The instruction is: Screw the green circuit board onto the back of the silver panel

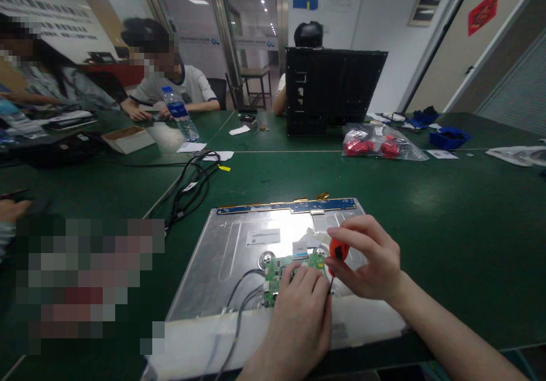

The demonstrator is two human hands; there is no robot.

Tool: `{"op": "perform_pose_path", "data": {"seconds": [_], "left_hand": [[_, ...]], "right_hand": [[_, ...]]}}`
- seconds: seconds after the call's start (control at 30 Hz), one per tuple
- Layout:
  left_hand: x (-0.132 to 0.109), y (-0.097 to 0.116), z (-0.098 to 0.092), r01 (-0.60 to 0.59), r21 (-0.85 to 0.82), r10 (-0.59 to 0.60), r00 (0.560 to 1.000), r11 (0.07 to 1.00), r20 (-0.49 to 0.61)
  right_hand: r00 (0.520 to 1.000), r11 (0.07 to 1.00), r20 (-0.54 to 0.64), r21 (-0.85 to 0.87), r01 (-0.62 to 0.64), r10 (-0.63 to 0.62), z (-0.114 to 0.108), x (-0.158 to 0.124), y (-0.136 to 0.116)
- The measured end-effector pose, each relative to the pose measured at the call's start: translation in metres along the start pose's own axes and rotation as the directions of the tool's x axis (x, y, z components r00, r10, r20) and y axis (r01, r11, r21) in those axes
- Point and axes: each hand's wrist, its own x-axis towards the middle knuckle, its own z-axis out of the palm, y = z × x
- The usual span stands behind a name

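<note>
A silver display panel [205,267] lies back side up before me, with a green circuit board [273,264] on its middle and a long blue circuit strip [281,206] along its far edge. My right hand [371,259] grips a screwdriver [339,248] by its orange-red handle, between thumb and fingers. Its thin dark shaft points down toward the board's right side; the tip is hidden. My left hand [302,307] rests over the circuit board, fingers bent downward and touching it, covering much of it. Dark cables [239,313] run from the board's left side toward me.
Coiled black cables [187,193] lie left of the panel. Farther off stand a water bottle [181,114], an open box [128,139], a black monitor [333,91] and a plastic bag with red items [379,142]. Blue trays [449,137] sit right. Other people sit around the green table [460,227].
</note>
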Motion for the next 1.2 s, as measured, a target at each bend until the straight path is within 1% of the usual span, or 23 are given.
{"op": "perform_pose_path", "data": {"seconds": [0.17,0.3,0.37,0.6,0.8,0.87,0.93,1.03,1.2], "left_hand": [[-0.001,-0.001,0.000,0.000,0.018,0.000,1.000,1.000,0.007],[-0.001,-0.001,-0.001,0.002,0.016,-0.003,1.000,1.000,0.018],[-0.001,-0.001,-0.001,0.005,0.011,-0.005,1.000,1.000,0.021],[-0.001,-0.001,0.000,0.019,0.014,-0.020,0.999,1.000,0.039],[-0.001,-0.001,0.000,0.016,0.004,-0.016,1.000,1.000,0.027],[-0.001,-0.001,0.000,0.014,0.004,-0.015,0.999,1.000,0.029],[-0.001,-0.001,0.001,0.015,0.008,-0.015,0.999,1.000,0.031],[-0.001,-0.002,0.001,0.007,0.010,-0.007,1.000,1.000,0.025],[-0.001,-0.001,0.000,0.015,0.001,-0.015,1.000,1.000,0.025]], "right_hand": [[1.000,0.996,-0.001,0.094,-0.002,0.002,-0.001,0.000,0.001],[0.999,0.983,-0.003,0.182,-0.033,0.034,0.000,-0.006,0.004],[0.999,0.980,-0.015,0.197,-0.039,0.043,0.001,-0.007,0.004],[0.998,0.986,-0.044,0.161,-0.044,0.052,0.001,-0.007,0.002],[0.995,0.981,0.031,0.165,-0.102,0.098,-0.003,-0.009,0.001],[0.996,0.983,0.029,0.159,-0.087,0.084,-0.003,-0.007,0.001],[0.999,0.989,0.014,0.140,-0.044,0.042,-0.003,-0.004,0.001],[1.000,0.998,0.000,0.069,0.000,0.000,-0.002,-0.001,0.001],[1.000,1.000,-0.017,-0.009,-0.017,0.017,-0.002,-0.001,-0.001]]}}
